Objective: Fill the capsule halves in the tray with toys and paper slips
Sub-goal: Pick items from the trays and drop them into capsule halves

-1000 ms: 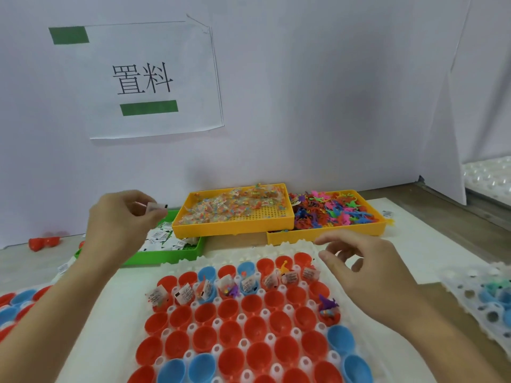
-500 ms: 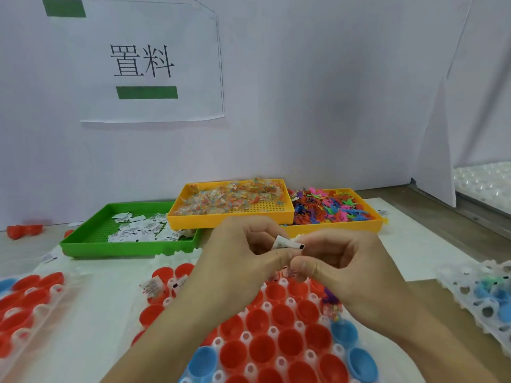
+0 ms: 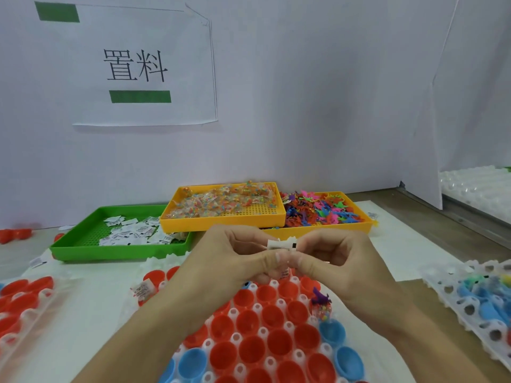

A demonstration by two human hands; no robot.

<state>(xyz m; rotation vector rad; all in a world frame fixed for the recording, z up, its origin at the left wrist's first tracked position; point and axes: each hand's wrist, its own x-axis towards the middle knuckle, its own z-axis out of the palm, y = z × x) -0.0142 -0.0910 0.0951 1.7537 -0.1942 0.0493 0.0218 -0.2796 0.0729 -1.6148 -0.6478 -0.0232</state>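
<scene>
While both the left hand [image 3: 235,255] and right hand [image 3: 329,258] pinch the paper slip [image 3: 282,245] above the tray [image 3: 276,283], separate one slip gently, then drop it into an unfilled capsule half [image 3: 272,316].

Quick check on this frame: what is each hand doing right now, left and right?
Left hand: fingers curled, pinching the small white folded paper slip at its left end.
Right hand: fingers curled, pinching the same slip at its right end.

A white tray [image 3: 300,355] of red and blue capsule halves [image 3: 250,351] lies open-side up on the bench. One half holds a purple toy [image 3: 320,296]. A small white paper slip [image 3: 282,244] is pinched above the tray.
</scene>
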